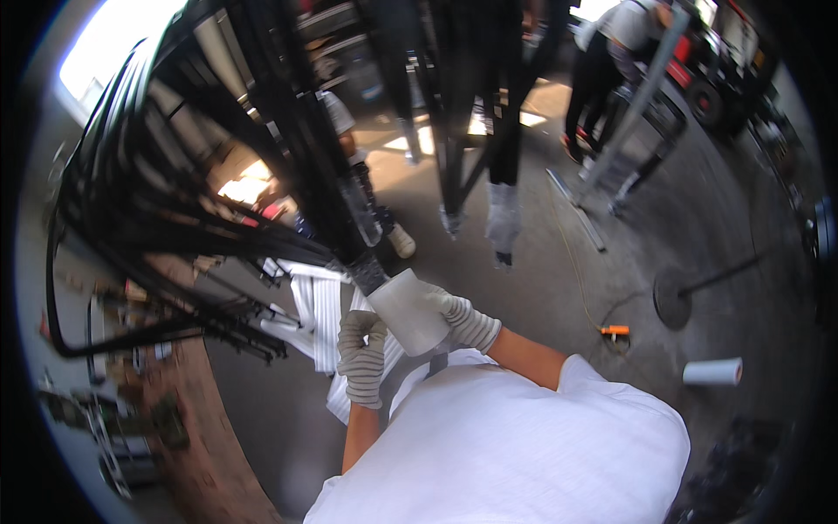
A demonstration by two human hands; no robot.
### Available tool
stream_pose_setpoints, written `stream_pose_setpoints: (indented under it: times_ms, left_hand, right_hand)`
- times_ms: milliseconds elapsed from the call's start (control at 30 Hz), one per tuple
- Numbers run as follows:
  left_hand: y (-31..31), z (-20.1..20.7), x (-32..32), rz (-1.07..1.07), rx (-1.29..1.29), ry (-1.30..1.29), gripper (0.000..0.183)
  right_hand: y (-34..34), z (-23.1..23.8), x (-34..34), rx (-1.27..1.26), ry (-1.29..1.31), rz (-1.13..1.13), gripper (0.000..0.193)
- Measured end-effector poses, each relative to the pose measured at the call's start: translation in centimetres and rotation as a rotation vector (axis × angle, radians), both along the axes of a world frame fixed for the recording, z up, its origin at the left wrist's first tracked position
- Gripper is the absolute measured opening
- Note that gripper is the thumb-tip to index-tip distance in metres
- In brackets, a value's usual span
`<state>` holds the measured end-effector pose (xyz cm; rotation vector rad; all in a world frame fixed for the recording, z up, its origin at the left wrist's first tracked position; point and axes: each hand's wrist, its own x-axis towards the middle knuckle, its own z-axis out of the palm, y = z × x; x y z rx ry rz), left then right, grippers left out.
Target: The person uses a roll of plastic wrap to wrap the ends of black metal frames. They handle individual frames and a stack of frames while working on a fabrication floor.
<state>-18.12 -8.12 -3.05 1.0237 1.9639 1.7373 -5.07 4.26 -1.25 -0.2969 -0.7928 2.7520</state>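
Fingers of the R. hand, in a grey-and-white striped glove, close round the R. side of a roll of translucent white film; the tips are partly hidden by the roll. The roll is held aloft, tilted, in front of the wearer's chest. The L. hand, gloved likewise, is raised just L. of the roll w/ fingers curled toward the thumb, leaving a small gap (whether a film edge is pinched there, cannot tell).

Immediately above the roll: film-wrapped end of a black tube; contact w/ the roll is unclear. Upper L.: a dense bundle of black tubes, bent at the outer side. Upper ctr.: a hanging black post w/ a clear film sleeve at its lower end. Behind the L. hand: white ribbed strips, piled crosswise.

Further out, on the grey floor: an orange connector w/ yellow cable, a round stand base, and, at R., a white roll on its side. Upper R.: a co-worker bends beside a metal bar.
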Motion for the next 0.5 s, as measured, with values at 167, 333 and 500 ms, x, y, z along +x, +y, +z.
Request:
stream_pose_setpoints:
  times_ms: [167, 333, 500]
  left_hand:
    - [4.2, -0.3, 3.3, -0.517, -0.065, -0.320, 0.012]
    - [8.2, -0.8, 10.8, -0.945, -0.197, -0.383, 0.014]
    - [12.3, -1.4, 19.0, -1.232, -0.305, -0.352, 0.035]
  right_hand:
    - [-2.6, -1.6, 7.2, -0.024, -0.080, -0.486, 0.052]
    - [-4.9, -4.0, 15.4, -0.091, -0.154, -0.811, 0.049]
    - [-4.6, -5.9, 23.3, -0.061, -0.150, -1.032, 0.047]
